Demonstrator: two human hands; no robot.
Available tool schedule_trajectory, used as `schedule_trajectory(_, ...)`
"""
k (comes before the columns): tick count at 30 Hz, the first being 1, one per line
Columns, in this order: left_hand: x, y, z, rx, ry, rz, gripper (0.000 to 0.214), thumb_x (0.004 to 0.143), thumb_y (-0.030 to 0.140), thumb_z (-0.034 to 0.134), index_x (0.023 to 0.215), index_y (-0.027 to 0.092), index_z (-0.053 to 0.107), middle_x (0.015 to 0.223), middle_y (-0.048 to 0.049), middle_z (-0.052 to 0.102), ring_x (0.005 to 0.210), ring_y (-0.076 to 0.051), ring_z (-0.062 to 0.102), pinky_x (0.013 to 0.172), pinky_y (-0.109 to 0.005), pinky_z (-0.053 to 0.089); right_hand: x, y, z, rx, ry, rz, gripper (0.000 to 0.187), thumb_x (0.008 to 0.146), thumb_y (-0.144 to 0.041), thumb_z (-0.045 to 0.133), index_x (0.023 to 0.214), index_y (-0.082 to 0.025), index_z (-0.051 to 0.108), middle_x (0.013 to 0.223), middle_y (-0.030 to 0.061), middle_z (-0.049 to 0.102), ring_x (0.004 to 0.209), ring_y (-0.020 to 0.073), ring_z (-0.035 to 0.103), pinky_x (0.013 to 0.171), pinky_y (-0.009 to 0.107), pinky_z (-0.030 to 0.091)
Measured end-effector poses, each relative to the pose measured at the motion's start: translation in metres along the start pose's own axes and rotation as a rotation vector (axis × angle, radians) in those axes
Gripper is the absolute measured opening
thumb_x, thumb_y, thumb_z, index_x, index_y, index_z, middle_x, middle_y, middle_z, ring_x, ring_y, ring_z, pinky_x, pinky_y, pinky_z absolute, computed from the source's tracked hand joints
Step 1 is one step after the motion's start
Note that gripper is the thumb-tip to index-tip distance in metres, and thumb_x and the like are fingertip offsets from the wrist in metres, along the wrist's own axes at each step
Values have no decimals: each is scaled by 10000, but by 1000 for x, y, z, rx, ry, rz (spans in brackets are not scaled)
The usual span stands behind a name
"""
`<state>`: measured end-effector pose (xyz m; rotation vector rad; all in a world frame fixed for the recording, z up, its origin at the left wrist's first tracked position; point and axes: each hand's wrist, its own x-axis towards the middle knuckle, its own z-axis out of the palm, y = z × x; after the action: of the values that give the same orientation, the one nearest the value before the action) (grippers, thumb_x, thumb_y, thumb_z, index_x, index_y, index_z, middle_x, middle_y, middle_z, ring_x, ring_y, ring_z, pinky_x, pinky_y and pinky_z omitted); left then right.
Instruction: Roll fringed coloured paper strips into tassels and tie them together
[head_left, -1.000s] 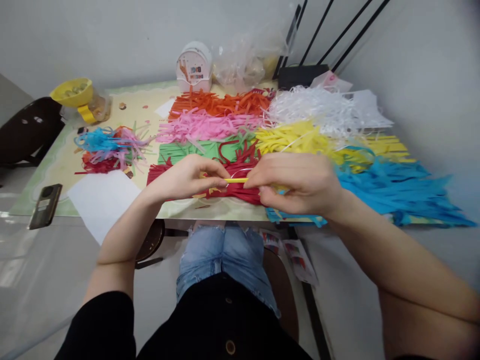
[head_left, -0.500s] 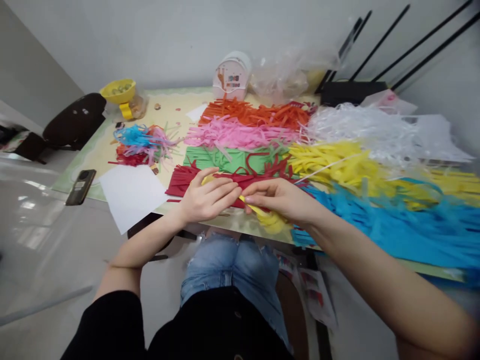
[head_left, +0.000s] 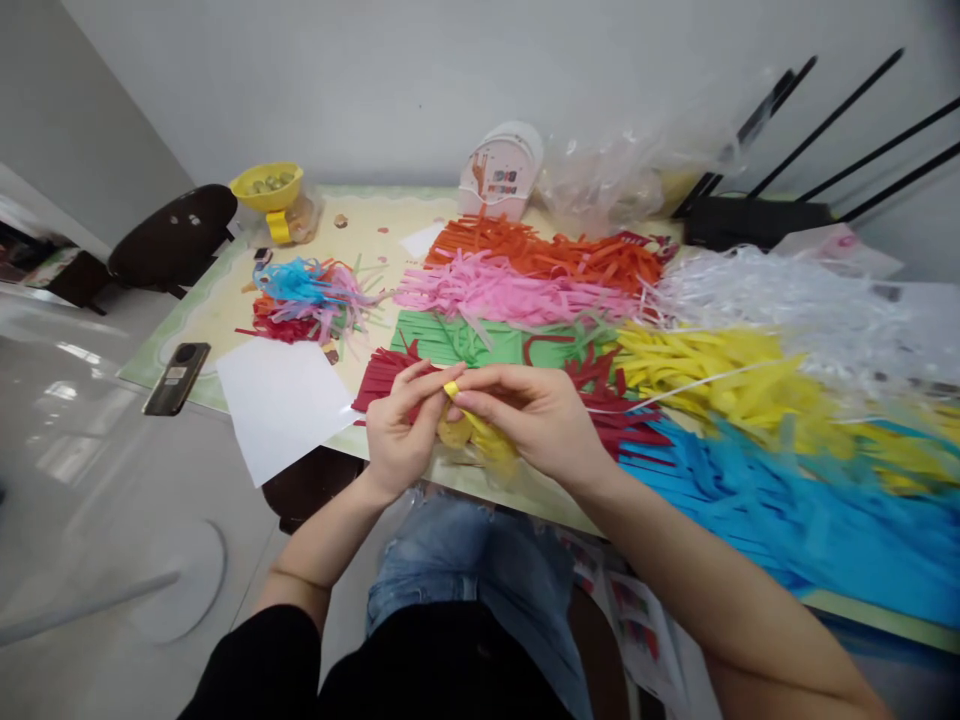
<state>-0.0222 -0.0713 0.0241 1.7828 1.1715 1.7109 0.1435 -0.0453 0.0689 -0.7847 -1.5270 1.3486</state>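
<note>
Between my two hands, over the table's near edge, is a yellow fringed paper tassel, its strips hanging down. My left hand is closed, thumb and fingers pinching the tassel's twisted top. With thumb and index finger together, my right hand grips the same yellow top from the other side. Just behind the hands lies red fringed paper, partly hidden by them. Beyond it are green, pink and orange fringed papers in rows.
Yellow, blue and white fringes spread to the right. On the left are a white sheet, a phone and small mixed tassels. A yellow-topped container and black antennas stand behind.
My left hand has turned from lying flat over the yellow paper to pinching its top. Both hands now meet there, and the view has shifted slightly left.
</note>
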Motion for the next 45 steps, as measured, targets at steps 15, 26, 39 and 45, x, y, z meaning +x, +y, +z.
schedule_trajectory(15,103,-72,-35,-602,479,-348,391,788,570,865,870,229,691,731,45,686,689,-93,673,845,-287,625,239,64,-62,-887,147,-61,234,1043,-250,542,995,-147,747,1102,85,808,966,153,695,933,287,526)
schedule_trajectory(26,94,-117,-29,-658,449,-727,502,619,497,1000,769,151,669,540,65,573,493,-44,509,592,-195,470,411,198,-38,-1301,-110,319,390,999,-392,702,1262,-106,681,1304,149,691,1199,261,681,1050,486,571)
schedule_trajectory(39,88,-110,-20,-713,440,-818,503,619,503,986,789,151,669,566,40,626,505,-66,540,578,-207,450,390,212,-35,-1530,-246,230,368,1013,-64,444,1296,42,655,1315,302,676,1307,332,628,1079,436,498)
schedule_trajectory(45,87,-112,-18,-735,410,-802,496,637,500,966,803,156,649,578,40,636,510,-58,547,581,-192,446,378,209,-34,-1511,-231,242,403,932,-39,489,1279,87,649,1258,357,672,1239,362,654,1020,401,498)
